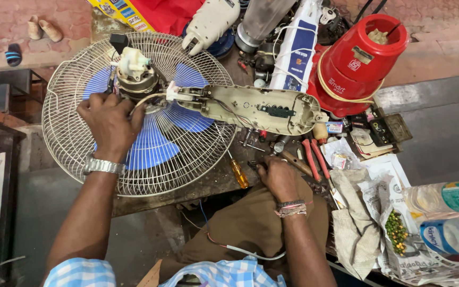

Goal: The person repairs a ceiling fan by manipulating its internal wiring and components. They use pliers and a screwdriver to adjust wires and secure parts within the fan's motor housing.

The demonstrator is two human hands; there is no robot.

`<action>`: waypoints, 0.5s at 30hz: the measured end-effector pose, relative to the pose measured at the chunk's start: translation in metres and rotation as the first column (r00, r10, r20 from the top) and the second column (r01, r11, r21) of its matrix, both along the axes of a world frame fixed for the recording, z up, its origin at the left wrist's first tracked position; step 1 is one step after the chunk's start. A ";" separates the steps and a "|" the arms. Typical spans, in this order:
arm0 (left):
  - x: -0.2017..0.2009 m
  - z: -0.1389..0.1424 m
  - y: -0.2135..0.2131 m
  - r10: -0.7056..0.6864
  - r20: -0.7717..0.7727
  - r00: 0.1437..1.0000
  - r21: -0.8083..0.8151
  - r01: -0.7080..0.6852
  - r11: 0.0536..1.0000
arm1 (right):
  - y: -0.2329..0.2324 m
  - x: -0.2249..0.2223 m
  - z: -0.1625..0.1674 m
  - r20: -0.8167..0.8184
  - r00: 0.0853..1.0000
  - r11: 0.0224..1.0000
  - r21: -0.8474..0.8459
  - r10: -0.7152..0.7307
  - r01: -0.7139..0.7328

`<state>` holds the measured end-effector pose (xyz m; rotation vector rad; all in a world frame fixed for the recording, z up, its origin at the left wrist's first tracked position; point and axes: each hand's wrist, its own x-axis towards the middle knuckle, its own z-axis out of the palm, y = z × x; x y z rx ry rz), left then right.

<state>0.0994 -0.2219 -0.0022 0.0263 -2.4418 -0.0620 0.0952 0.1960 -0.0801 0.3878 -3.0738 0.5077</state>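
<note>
A table fan lies face down on the workbench, its cream wire guard over blue blades. My left hand, with a metal wristwatch, rests on the guard and grips the exposed motor housing. The fan's opened cream base with wires stretches to the right. My right hand reaches among small tools at the bench edge, fingers closed on a small dark tool. An amber-handled screwdriver lies just left of it.
Red-handled pliers lie right of my right hand. A red mixer base, a white appliance and cables crowd the back. Cloth, newspaper with green peas and plastic bottles sit at the right.
</note>
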 end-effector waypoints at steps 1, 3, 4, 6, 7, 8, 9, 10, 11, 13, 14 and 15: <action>0.002 -0.002 -0.003 0.005 0.005 1.000 0.031 -0.006 1.000 | 0.000 0.000 0.000 0.027 1.000 1.000 0.015 -0.007 0.007; 0.006 -0.006 -0.007 0.002 -0.016 1.000 0.099 0.000 0.995 | 0.001 0.000 0.000 0.014 1.000 1.000 0.010 -0.004 0.004; 0.007 -0.009 -0.009 -0.007 -0.043 0.999 0.136 0.013 0.991 | 0.001 0.000 0.000 0.007 1.000 1.000 0.008 -0.002 0.002; 0.008 -0.014 -0.011 0.029 -0.115 0.993 0.197 -0.005 0.980 | 0.001 -0.001 0.000 0.015 1.000 1.000 0.005 -0.001 0.001; 0.008 -0.017 -0.012 0.072 -0.160 0.984 0.223 -0.035 0.974 | 0.001 -0.001 -0.001 0.018 1.000 1.000 0.004 0.001 -0.001; 0.008 -0.020 -0.014 0.115 -0.204 0.972 0.249 -0.062 0.966 | 0.001 -0.002 -0.001 0.023 1.000 1.000 0.001 0.001 -0.001; 0.007 -0.022 -0.016 0.155 -0.195 0.968 0.372 -0.073 0.926 | 0.001 -0.002 -0.001 0.027 1.000 1.000 -0.003 0.000 0.000; 0.007 -0.024 -0.021 0.192 -0.182 0.964 0.487 -0.081 0.870 | 0.002 -0.002 -0.001 0.032 0.999 1.000 -0.008 -0.002 0.002; 0.007 -0.024 -0.027 0.226 -0.163 0.960 0.594 -0.087 0.800 | 0.002 -0.002 -0.001 0.024 1.000 1.000 -0.017 -0.002 0.002; 0.004 -0.026 -0.035 0.319 -0.209 0.924 0.785 -0.036 0.619 | 0.002 -0.002 0.000 0.009 1.000 0.999 -0.035 0.000 0.000; 0.002 -0.026 -0.041 0.368 -0.223 0.903 0.858 0.002 0.513 | 0.002 -0.002 0.000 0.008 1.000 0.999 -0.035 0.002 -0.002; -0.001 -0.024 -0.046 0.410 -0.268 0.872 0.864 0.030 0.503 | 0.001 -0.001 0.001 0.008 1.000 0.999 -0.034 0.004 -0.004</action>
